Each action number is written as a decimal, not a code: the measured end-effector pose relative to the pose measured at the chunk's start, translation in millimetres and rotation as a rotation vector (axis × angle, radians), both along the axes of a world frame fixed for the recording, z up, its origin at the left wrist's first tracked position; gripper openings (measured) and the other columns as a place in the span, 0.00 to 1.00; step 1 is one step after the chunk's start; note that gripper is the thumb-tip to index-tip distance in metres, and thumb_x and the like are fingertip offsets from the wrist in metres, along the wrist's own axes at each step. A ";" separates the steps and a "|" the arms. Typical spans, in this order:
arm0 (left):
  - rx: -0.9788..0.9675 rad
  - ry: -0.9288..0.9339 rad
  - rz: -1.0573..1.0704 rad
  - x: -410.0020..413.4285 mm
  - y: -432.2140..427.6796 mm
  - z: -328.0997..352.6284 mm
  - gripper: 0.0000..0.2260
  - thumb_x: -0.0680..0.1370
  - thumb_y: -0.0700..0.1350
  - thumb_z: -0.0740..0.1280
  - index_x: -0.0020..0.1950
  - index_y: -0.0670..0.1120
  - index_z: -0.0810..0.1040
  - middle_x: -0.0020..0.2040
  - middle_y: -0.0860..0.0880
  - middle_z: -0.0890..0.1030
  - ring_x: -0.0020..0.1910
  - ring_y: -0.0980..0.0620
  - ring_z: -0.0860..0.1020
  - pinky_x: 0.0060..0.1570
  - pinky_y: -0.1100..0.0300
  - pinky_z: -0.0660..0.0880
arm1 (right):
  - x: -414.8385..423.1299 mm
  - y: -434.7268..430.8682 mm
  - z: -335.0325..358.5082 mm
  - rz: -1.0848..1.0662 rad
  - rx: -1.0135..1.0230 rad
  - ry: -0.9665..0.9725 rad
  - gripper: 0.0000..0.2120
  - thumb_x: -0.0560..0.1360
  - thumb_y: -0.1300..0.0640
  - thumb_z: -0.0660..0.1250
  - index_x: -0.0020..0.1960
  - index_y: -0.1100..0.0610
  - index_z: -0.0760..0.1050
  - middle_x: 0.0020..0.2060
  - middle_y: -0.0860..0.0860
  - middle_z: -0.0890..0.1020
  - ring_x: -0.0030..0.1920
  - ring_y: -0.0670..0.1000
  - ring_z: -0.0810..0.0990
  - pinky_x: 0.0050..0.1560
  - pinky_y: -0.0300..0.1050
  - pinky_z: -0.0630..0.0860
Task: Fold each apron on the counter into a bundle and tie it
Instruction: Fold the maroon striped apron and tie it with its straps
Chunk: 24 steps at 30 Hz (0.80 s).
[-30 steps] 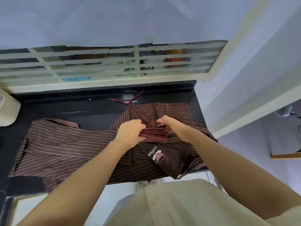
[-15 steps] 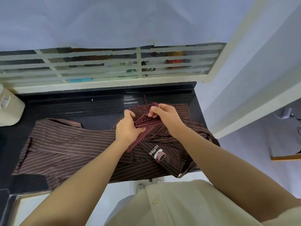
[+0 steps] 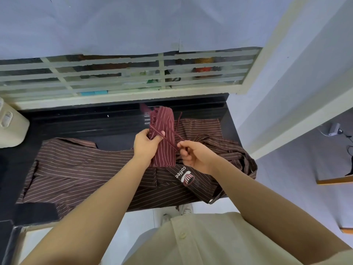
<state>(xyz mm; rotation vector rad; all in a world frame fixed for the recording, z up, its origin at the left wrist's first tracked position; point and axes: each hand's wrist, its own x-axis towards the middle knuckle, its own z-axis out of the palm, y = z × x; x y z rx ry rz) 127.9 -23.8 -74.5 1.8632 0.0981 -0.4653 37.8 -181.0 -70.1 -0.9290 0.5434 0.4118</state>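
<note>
Black glossy counter [image 3: 76, 127] holds dark brown pinstriped aprons [image 3: 86, 169] spread flat, one with a "coffee" logo at the near edge. Maroon striped folded apron bundle [image 3: 165, 155] is upright above them, the left hand [image 3: 145, 146] curled round its side with the thumb on front. Right hand [image 3: 194, 155] pinches the thin maroon tie strap [image 3: 172, 143] crossing the bundle.

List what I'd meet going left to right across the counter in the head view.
Cream appliance → spread brown striped apron → left hand → maroon striped bundle it grips → right hand, pinching the tie string.
</note>
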 end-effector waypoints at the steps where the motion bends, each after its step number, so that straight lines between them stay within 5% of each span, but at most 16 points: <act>1: -0.087 0.046 0.045 0.2 2.4 3.1 0.08 0.76 0.49 0.72 0.51 0.49 0.78 0.49 0.49 0.83 0.50 0.48 0.82 0.52 0.48 0.80 | -3.2 -4.4 -4.9 -0.084 0.044 0.057 0.10 0.83 0.58 0.57 0.45 0.57 0.73 0.27 0.47 0.70 0.24 0.44 0.65 0.26 0.35 0.62; 6: -0.300 0.132 -0.019 -3.5 17.7 11.6 0.10 0.77 0.43 0.70 0.57 0.47 0.80 0.49 0.50 0.84 0.45 0.55 0.84 0.40 0.63 0.80 | -6.8 -37.7 -26.7 -0.615 0.205 0.365 0.15 0.83 0.57 0.54 0.38 0.56 0.63 0.26 0.49 0.66 0.23 0.45 0.64 0.22 0.35 0.62; 11: -0.136 0.086 -0.094 -4.6 18.1 9.4 0.11 0.75 0.45 0.72 0.57 0.46 0.80 0.48 0.50 0.84 0.45 0.53 0.83 0.47 0.55 0.81 | -1.3 -48.1 -8.8 -0.361 -0.449 0.559 0.05 0.80 0.57 0.63 0.54 0.57 0.69 0.50 0.56 0.74 0.45 0.49 0.82 0.31 0.35 0.71; 14: -0.037 0.038 -0.072 -1.4 15.3 6.0 0.12 0.74 0.48 0.73 0.56 0.48 0.79 0.50 0.49 0.83 0.48 0.50 0.83 0.51 0.50 0.80 | 10.4 -41.0 0.0 -0.273 -0.842 0.278 0.15 0.78 0.58 0.67 0.64 0.57 0.69 0.58 0.52 0.77 0.41 0.47 0.83 0.27 0.33 0.71; 17: -0.019 0.010 -0.100 -2.0 11.4 8.3 0.11 0.74 0.49 0.73 0.54 0.49 0.79 0.49 0.50 0.84 0.48 0.50 0.83 0.50 0.50 0.80 | 20.6 -18.6 10.7 0.015 -0.627 -0.040 0.34 0.77 0.57 0.69 0.77 0.53 0.55 0.66 0.53 0.73 0.40 0.49 0.84 0.26 0.34 0.72; 21: -0.099 -0.003 -0.127 -5.0 6.3 19.1 0.07 0.75 0.47 0.73 0.51 0.51 0.80 0.47 0.51 0.84 0.44 0.54 0.83 0.43 0.58 0.80 | 26.7 5.1 6.5 0.304 -0.593 -0.080 0.28 0.78 0.52 0.68 0.73 0.58 0.62 0.53 0.56 0.81 0.36 0.49 0.80 0.34 0.39 0.75; 24: -0.189 0.046 -0.149 -2.7 13.6 25.6 0.09 0.75 0.45 0.73 0.54 0.48 0.81 0.46 0.51 0.85 0.43 0.55 0.84 0.41 0.61 0.81 | 20.0 -3.9 1.9 0.276 -0.532 -0.131 0.19 0.79 0.51 0.66 0.66 0.59 0.72 0.34 0.50 0.74 0.29 0.45 0.68 0.36 0.40 0.68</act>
